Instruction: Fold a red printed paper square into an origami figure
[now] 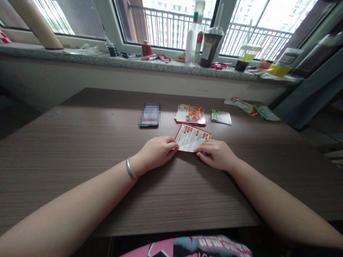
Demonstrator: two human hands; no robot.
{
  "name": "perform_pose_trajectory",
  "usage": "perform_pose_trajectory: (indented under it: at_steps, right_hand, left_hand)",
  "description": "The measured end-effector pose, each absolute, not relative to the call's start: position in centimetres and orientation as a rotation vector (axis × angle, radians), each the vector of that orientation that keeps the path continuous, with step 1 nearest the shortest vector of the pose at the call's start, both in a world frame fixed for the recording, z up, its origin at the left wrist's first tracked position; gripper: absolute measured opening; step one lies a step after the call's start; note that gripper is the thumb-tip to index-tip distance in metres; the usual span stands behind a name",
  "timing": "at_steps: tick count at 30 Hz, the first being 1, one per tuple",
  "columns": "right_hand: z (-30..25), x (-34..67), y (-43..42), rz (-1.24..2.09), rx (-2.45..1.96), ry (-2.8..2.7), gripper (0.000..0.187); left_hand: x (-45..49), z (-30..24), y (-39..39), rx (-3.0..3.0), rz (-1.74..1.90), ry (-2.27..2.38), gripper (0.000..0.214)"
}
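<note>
Between my hands is a printed leaflet point(190, 137), white with red labels and a crease running across it. My left hand point(160, 151) pinches its lower left corner, and a silver bangle sits on that wrist. On the other side, my right hand point(215, 153) has its fingers closed at the leaflet's lower right edge; the thumb is partly hidden. Just beyond lies a stack of red and white leaflets point(197, 115). A smaller pile of white and green leaflets point(221, 117) rests to the right of that stack.
A phone point(150, 116) with a blurred screen lies left of the stack. More green and red leaflets point(243, 106) are spread at the table's point(80, 142) far right. Along the windowsill point(128, 63) stand bottles point(191, 43), a dark drink cup point(210, 48) and small items.
</note>
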State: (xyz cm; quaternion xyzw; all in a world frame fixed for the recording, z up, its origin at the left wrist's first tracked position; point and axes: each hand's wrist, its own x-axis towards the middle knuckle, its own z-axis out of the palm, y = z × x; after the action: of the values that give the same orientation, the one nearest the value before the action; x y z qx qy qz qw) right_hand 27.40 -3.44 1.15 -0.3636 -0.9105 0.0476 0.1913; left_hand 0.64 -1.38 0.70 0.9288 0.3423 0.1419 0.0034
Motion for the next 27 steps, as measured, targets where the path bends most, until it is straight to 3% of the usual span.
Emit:
perform_pose_trajectory:
  at_steps: [13, 21, 27]
  right_hand:
    - [0.0, 28.1, -2.5, 0.302, -1.345, -2.211, 0.016]
    - [-0.1, 27.7, -2.1, 0.37, -1.532, -2.103, 0.029]
    - [-0.2, 27.6, -2.0, 0.374, -1.548, -2.086, 0.027]
  left_hand:
    - [0.5, 0.0, -1.1, 2.959, 0.437, 0.825, 0.032]
    - [0.8, 0.8, -1.4, 2.947, 0.461, 0.829, 0.042]
    - [0.8, 0.6, -1.3, 3.038, 0.439, 0.736, 0.039]
